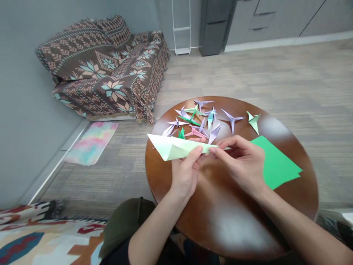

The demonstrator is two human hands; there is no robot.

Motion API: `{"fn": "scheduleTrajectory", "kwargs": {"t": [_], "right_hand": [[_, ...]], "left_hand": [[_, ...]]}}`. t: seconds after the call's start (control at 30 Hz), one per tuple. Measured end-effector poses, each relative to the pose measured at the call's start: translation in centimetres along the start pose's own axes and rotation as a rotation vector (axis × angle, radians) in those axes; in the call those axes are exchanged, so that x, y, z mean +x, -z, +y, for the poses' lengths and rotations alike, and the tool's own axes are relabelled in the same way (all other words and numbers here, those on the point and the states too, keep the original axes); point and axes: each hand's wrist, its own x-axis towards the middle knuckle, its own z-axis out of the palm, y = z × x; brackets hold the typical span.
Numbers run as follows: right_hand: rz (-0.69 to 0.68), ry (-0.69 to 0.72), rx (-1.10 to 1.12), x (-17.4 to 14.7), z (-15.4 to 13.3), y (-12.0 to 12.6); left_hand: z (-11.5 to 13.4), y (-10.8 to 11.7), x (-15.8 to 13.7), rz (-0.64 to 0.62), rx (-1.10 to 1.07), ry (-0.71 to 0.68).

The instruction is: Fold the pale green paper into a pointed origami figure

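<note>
Fold in hand: We are shaping a pale green paper, narrow at one end, and we seem to be creasing its slim tip flat.
Left hand: We are gripping the paper near its middle, the thumb lying on top and the other fingers bracing it from beneath.
Right hand: We are pinching the narrow end between thumb and forefinger, its point peeking out just past them.
Paper's place: We are holding it in both hands above the round brown bench, its wide end jutting out leftward past the left hand, its thin end resting in the right.
Next move: In our judgement, the fold is calling for a steady left hold while the right fingertips are running along the edge, keeping the layers lined up.
Paper birds: Beyond our hands, purple, green and pink ones are crowding the bench's far side.
Green sheets: We are seeing them lying to the right of the right hand, which is partly covering them from view.
</note>
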Motion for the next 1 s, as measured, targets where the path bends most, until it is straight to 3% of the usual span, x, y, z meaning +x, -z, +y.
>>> {"fn": "scheduleTrajectory", "kwargs": {"t": [0.17, 0.53, 0.8, 1.0], "right_hand": [[-0.012, 0.098, -0.062, 0.0, 0.2, 0.2], [0.049, 0.020, 0.047, 0.0, -0.7, -0.1], [0.116, -0.006, 0.191, 0.3, -1.0, -0.1], [-0.151, -0.176, 0.288, 0.6, -1.0, 0.1]], "left_hand": [[0.1, 0.0, -0.1, 0.091, 0.070, 0.025], [-0.2, -0.2, -0.1, 0.141, 0.144, -0.082], [0.5, -0.1, 0.4, 0.217, 0.069, -0.167], [0.4, 0.0, 0.3, 0.192, 0.061, -0.175]]}}
